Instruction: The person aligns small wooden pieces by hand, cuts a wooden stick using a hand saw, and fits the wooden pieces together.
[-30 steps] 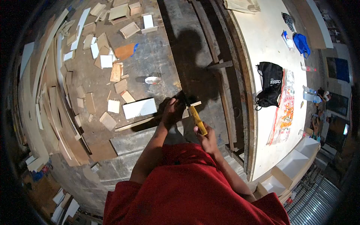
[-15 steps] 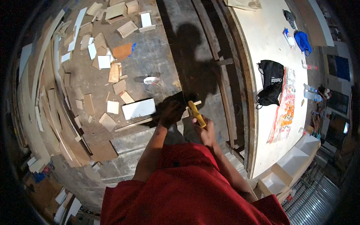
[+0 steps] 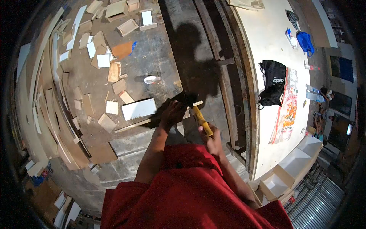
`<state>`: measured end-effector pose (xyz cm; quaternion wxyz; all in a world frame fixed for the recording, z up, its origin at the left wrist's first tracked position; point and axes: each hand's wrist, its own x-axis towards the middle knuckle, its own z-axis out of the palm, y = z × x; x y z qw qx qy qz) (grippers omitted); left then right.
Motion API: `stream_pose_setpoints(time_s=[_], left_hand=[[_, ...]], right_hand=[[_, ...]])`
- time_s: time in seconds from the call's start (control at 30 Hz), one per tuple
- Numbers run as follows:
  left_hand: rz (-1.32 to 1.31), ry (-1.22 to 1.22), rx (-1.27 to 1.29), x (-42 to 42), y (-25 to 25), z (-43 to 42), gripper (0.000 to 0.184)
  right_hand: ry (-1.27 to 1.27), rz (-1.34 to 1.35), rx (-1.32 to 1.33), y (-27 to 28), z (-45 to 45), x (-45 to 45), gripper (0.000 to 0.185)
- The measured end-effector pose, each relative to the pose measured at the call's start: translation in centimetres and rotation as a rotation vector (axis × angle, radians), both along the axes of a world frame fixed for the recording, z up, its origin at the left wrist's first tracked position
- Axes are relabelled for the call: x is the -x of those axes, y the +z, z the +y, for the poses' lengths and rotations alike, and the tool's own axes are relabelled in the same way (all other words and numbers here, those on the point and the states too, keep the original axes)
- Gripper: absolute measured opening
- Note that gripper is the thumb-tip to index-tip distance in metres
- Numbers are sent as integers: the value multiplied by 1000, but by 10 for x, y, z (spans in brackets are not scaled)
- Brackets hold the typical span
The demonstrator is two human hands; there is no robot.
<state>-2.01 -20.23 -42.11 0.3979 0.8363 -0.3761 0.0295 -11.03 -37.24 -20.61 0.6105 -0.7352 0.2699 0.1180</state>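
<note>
My right hand (image 3: 211, 136) is closed around the yellow handle of a handsaw (image 3: 202, 121), just off the workbench edge. The saw's thin dark blade is hard to make out in the shadow. A narrow wood strip (image 3: 133, 125) lies along the near side of the bench, its pale end (image 3: 197, 103) sticking out past the edge beside the saw. My left hand (image 3: 173, 113) presses down on this strip near the edge, fingers closed and partly lost in shadow. A white-faced board (image 3: 139, 109) lies left of that hand.
The brown workbench (image 3: 152, 57) carries several small wood offcuts (image 3: 106, 123) and box-like pieces. Long boards (image 3: 45, 114) are stacked on the left. Across a dark gap, a pale tabletop (image 3: 255, 38) holds a black drawstring bag (image 3: 272, 80) and a printed plastic sack (image 3: 286, 110).
My right hand and the yellow saw handle have moved back toward my body. My left hand stays on the wood strip. The whole view has shifted slightly.
</note>
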Motion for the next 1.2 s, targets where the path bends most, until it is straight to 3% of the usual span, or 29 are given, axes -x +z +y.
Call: stream_pose_setpoints(time_s=[0.07,0.17,0.27,0.33,0.4,0.47,0.53,0.6,0.67,0.73,0.87,0.93,1.0,1.07,1.1,1.17,1.2], left_hand=[[-122,-3,-50,4,2,3,23],[110,108,13,11,12,0,25],[-209,15,-153,-5,13,0,26],[-129,6,-163,-4,24,1,25],[-112,9,-181,-6,31,1,25],[-111,10,-192,-10,42,-1,25],[-54,22,-128,-15,67,0,24],[-124,31,-131,-6,36,1,24],[-193,25,-122,1,32,1,24],[-76,8,-204,-14,53,-3,22],[74,-33,-227,-12,33,1,23],[-157,-26,-134,-6,29,0,25],[-213,13,-107,-15,40,-2,27],[-237,40,-102,-10,41,2,28],[-31,14,-142,-11,33,-1,28],[173,-14,-181,-4,25,-1,29],[31,55,-119,-13,28,-3,29]], right_hand=[[4,-26,7,-20,4,0,33],[-86,51,-37,-21,5,15,33],[-32,67,-106,9,0,-6,32],[-59,73,-92,17,5,-13,34],[-112,244,-14,25,4,-10,36],[-3,304,-66,31,-7,-9,38],[-27,176,-29,37,10,-16,37],[-96,140,17,30,11,-7,37],[-99,175,36,24,1,4,36],[-9,298,-18,48,-5,-13,36],[-40,196,-61,39,4,-14,38],[-26,214,-58,51,2,-12,38],[-36,197,-12,52,3,-13,39],[-2,196,14,10,4,0,39],[-57,-78,152,-4,15,-9,36],[-17,-132,127,-3,9,-8,33],[3,-158,113,13,11,-19,31]])
